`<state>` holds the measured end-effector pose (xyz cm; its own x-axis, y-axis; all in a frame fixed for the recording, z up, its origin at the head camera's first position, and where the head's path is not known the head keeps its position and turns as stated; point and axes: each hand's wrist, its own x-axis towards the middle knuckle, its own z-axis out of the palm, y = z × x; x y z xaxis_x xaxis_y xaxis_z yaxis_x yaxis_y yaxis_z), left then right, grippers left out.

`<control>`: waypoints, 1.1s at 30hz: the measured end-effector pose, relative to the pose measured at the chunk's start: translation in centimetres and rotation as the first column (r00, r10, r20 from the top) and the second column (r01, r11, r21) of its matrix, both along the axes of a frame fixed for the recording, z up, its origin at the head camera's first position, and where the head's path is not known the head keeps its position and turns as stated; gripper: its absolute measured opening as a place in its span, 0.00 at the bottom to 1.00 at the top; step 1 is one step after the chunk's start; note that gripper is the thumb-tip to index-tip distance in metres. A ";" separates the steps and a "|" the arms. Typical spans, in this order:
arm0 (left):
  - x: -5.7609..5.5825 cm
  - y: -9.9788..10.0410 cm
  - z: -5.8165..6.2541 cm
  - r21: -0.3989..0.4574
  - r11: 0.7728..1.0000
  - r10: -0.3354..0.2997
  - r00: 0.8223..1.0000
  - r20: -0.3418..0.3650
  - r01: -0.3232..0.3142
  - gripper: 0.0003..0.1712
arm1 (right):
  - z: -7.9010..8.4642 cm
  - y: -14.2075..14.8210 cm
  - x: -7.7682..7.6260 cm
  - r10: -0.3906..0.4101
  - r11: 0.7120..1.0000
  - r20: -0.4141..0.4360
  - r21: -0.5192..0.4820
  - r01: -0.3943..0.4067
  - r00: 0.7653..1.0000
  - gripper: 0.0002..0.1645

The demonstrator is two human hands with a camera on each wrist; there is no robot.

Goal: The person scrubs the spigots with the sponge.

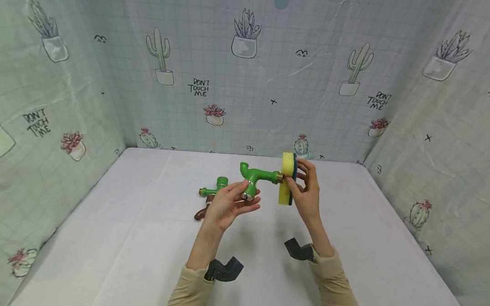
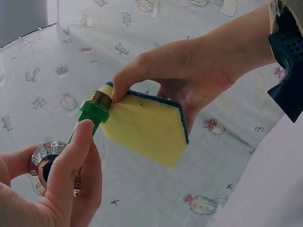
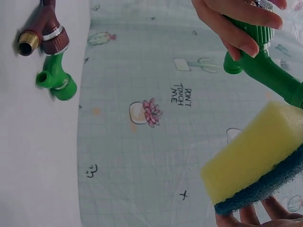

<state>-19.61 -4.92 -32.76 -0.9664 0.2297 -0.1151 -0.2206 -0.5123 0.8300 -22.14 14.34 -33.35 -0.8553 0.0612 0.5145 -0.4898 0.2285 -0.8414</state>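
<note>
My left hand grips a green faucet by its ribbed knob end, lifted over the table. The faucet's curved spout points up and to the left in the head view, and its brass threaded end faces right. In my right hand is a yellow sponge with a dark blue-green scouring side, held upright. Its yellow face is right at the brass thread, and the right thumb lies beside the thread on the sponge. The other right fingers support the scouring side.
Behind my left hand, a brown faucet and another green faucet lie close together on the white table. Patterned cloth walls enclose the table at the back and both sides. Black wrist mounts stick out from both sleeves.
</note>
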 end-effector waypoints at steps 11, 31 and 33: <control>-0.7 0.0 -0.5 0.051 0.994 0.093 0.994 0.049 -0.095 0.16 | 0.8 -1.5 1.6 0.014 0.996 -0.040 0.088 -0.011 0.999 0.29; -1.1 -1.3 -1.3 -0.077 0.930 -0.364 0.927 -0.093 0.358 0.41 | 0.4 -1.0 1.6 0.109 0.940 -0.116 0.335 -0.064 0.987 0.28; -1.2 -1.2 -1.4 -0.100 0.921 -0.385 0.920 -0.069 0.377 0.36 | 0.5 -0.7 1.5 0.142 0.920 -0.098 0.379 -0.096 0.985 0.27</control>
